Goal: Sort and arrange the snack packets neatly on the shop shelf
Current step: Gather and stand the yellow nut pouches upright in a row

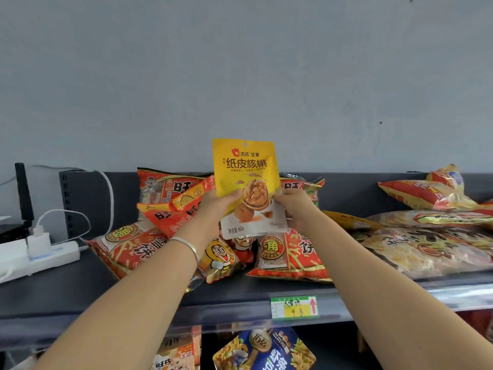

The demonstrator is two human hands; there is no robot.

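Observation:
I hold a yellow walnut packet (246,169) upright above the dark top shelf (80,287). My left hand (217,206) grips its lower left edge, thumb on the front. My right hand (296,209) pinches its lower right edge. Behind and below the packet lies a loose heap of red and gold rice-cracker bags (160,206), some tilted, some flat. More red bags (424,194) and large flat packets (426,249) are piled at the right end of the shelf.
A white power strip (40,259) with a plugged charger and cables sits at the shelf's left end, next to a black upright panel (77,201). A green and yellow price tag (293,307) hangs on the shelf's front rail. Blue and orange packets (264,351) show on the shelf below.

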